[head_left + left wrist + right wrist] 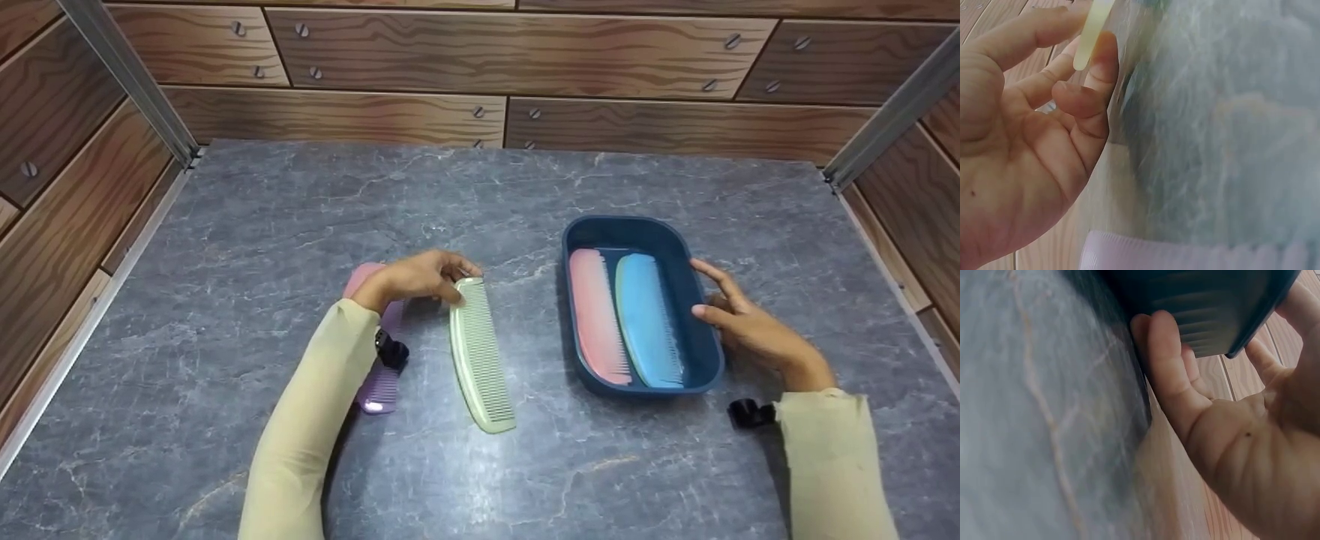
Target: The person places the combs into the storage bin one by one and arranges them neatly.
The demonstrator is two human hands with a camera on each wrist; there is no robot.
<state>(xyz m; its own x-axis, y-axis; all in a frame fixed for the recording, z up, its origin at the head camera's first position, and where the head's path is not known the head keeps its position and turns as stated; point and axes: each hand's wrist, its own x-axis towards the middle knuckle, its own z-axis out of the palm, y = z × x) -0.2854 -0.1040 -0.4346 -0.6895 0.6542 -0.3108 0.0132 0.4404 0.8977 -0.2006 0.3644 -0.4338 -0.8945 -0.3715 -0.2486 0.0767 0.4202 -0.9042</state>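
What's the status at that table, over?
Left hand pinching green comb by its far end. Right hand touching blue tray. Pink comb and blue comb occupy tray; purple comb partly hidden by left arm.

The pale green comb (474, 360) in the left fingers (448, 291) looks like smooth, glossy plastic, as does the purple comb (381, 397) below their wrist. At the right fingers (716, 277), the dark blue tray (626, 229) seems smooth plastic with a soft sheen. Beneath both, the stone-patterned surface (525, 202) shines faintly; behind the fingers, the sleeves (300, 427) are matt cloth.
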